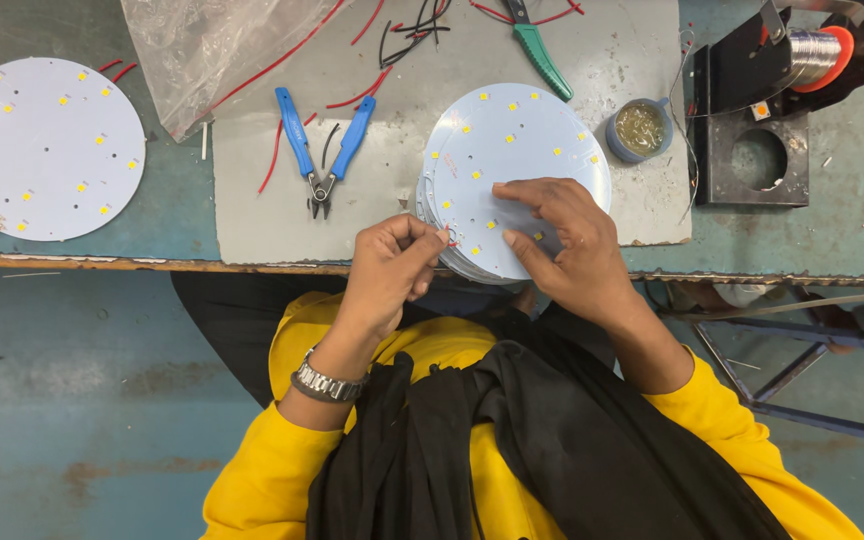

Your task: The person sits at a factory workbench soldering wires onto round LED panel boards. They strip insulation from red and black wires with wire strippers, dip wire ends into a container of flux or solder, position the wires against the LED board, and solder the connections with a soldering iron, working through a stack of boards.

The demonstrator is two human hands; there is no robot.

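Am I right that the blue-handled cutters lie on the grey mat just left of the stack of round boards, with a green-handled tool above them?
Nearly: the head view shows the blue-handled cutters left of the stack of round boards, but the green-handled tool lies above the stack, not the cutters.

Both arms rise from the lower centre of the frame, sleeves yellow, forearms bare from about the elbow.

Left hand [387,268], centre of frame: wrist bent inward, back of hand toward the camera, fingers curled tight. Thumb and forefinger tips meet in a small pinch grip at the hand's upper right. Metal watch band on the wrist.

Right hand [562,245], just right of centre: palm down, fingers spread and slightly arched, thumb angled down-left, forefinger reaching left. No closed grip; fingertips press flat.

Hands near each other, not touching.
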